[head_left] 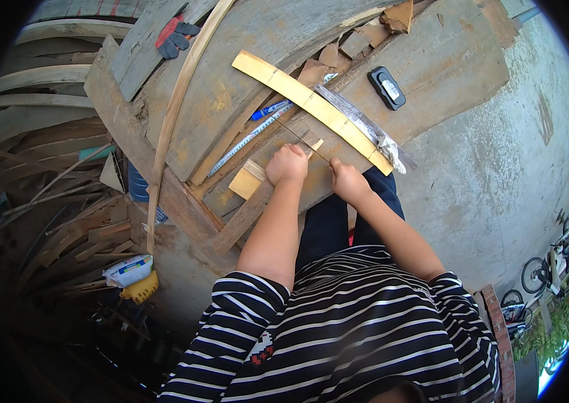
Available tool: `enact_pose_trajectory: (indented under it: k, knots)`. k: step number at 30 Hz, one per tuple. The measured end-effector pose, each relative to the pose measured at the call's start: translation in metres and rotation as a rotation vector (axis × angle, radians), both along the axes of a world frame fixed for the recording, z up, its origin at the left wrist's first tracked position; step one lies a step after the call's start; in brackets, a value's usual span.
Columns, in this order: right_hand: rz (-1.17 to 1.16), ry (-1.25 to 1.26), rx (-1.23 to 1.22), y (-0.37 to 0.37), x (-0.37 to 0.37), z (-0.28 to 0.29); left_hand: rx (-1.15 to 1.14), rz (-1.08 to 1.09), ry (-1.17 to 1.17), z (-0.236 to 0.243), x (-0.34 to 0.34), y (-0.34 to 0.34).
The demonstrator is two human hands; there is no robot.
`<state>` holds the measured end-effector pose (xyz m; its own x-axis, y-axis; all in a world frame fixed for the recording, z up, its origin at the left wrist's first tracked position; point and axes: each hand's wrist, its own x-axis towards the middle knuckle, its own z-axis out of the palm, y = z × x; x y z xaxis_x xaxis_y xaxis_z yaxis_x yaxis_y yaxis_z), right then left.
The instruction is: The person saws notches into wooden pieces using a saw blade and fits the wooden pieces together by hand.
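My left hand is closed over a wooden strip, pressing it down on the worn board bench. In my closed right hand is the end of a thin, dark, saw-like blade. It is seen edge-on and runs up and leftward, crossing the strip's pale far end. A yellow wooden block lies just left of my left hand. Beyond both hands stretches a long, curved yellow board with dark marks across it. Near the blade's far end are a blue marker and a white measuring strip.
A metal ruler and a crumpled white cloth lie along the yellow board. Farther right sits a black case. A long wooden strip crosses the left side, near a red-grey glove. Scrap wood is piled left.
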<state>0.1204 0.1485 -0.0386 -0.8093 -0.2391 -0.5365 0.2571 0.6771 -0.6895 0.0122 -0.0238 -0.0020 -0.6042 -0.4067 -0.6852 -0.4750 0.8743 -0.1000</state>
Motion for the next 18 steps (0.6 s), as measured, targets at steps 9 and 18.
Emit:
enact_pose_trajectory:
  k: [9, 18]
  knots:
    - [0.052, -0.176, 0.060, 0.035, 0.025, 0.026, -0.022, -0.017, 0.025, 0.001, 0.002, 0.001]
    - [-0.031, -0.178, 0.067, 0.016, 0.031, -0.004, -0.065, -0.043, 0.069, -0.002, 0.007, 0.004]
